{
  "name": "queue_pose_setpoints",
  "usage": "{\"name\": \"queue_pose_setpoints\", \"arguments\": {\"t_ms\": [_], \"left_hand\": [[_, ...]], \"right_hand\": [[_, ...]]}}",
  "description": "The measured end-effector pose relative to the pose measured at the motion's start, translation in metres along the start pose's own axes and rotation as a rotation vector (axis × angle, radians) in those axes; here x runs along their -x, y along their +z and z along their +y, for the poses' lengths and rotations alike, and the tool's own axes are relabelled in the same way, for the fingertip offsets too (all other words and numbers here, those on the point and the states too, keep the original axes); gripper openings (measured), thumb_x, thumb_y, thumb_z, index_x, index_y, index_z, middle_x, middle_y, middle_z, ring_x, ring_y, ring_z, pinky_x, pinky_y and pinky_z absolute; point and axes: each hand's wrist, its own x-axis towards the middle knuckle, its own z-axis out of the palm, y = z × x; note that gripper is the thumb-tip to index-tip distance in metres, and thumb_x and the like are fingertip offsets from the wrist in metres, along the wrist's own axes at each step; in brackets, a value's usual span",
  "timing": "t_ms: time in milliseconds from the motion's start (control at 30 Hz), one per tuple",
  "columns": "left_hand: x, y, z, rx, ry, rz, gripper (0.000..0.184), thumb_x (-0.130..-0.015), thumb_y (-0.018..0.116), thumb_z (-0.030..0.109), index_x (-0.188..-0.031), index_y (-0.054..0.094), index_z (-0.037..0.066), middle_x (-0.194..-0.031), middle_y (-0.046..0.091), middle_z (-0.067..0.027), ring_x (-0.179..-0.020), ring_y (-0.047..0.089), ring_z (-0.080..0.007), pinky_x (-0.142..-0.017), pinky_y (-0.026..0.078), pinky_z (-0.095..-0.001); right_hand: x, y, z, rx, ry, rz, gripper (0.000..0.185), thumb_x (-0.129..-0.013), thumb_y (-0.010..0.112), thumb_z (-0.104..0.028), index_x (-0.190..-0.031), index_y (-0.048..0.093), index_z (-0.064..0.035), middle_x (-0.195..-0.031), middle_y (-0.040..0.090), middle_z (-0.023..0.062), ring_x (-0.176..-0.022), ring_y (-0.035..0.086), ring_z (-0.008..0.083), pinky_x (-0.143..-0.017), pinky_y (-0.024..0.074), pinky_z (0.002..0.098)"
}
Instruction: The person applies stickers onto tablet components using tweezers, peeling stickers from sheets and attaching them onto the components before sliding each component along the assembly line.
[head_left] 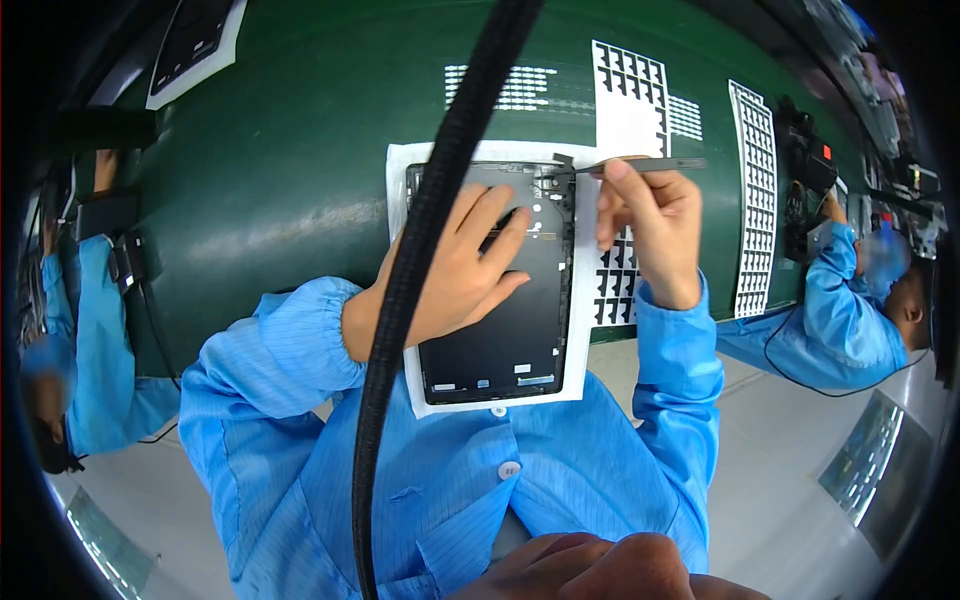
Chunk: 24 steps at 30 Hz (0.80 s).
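A black tablet housing (500,340) lies on a white foam sheet (575,375) in front of me. My left hand (460,255) rests on the housing with its fingers spread. In my right hand (655,215) is a pair of grey tweezers (685,163), pinched between thumb and finger. The tweezers' tips reach the housing's upper right corner, beside a small black piece (563,159) that sticks out past the edge. Whether the tips grip that piece is too small to tell. Under my right hand lies a white sheet of black die-cut stickers (615,285).
A black braided cable (400,300) crosses the view from top to bottom. Another sticker sheet (755,200) lies to the right, and small white labels (500,88) lie behind the housing. Co-workers in blue sit at the left (100,340) and right (850,320). Another housing (190,40) lies far left.
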Motion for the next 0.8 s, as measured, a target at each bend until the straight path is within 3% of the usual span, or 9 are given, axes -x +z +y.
{"name": "queue_pose_setpoints", "arguments": {"t_ms": [200,433,800], "left_hand": [[0.005,0.005,-0.004,-0.073,-0.04,-0.05,0.063,-0.075,0.077,0.042,-0.121,0.064,0.001,-0.126,0.056,-0.018,-0.113,0.052,-0.0335,-0.094,0.044,-0.044],[0.009,0.009,-0.006,0.045,-0.105,-0.066,0.065,-0.076,0.076,0.043,-0.125,0.062,0.002,-0.127,0.055,-0.0181,-0.113,0.052,-0.0327,-0.096,0.044,-0.0441],[0.005,0.008,-0.004,-0.068,-0.035,-0.047,0.065,-0.077,0.076,0.043,-0.125,0.062,0.002,-0.129,0.055,-0.0183,-0.115,0.051,-0.0329,-0.097,0.044,-0.0446]], "right_hand": [[-0.007,0.013,0.017,0.074,0.024,0.007,0.026,-0.095,0.07,-0.018,-0.09,0.068,0.0074,-0.069,0.066,0.0102,-0.051,0.062,0.0138,-0.044,0.0494,0.0249],[-0.009,0.012,0.022,0.124,0.019,-0.012,0.025,-0.094,0.07,-0.017,-0.091,0.067,0.0074,-0.068,0.066,0.0098,-0.051,0.063,0.0138,-0.044,0.0498,0.0246],[-0.011,0.011,0.021,0.173,0.045,-0.041,0.028,-0.094,0.071,-0.02,-0.095,0.068,0.008,-0.068,0.065,0.0085,-0.05,0.064,0.0132,-0.043,0.0503,0.0237]]}}
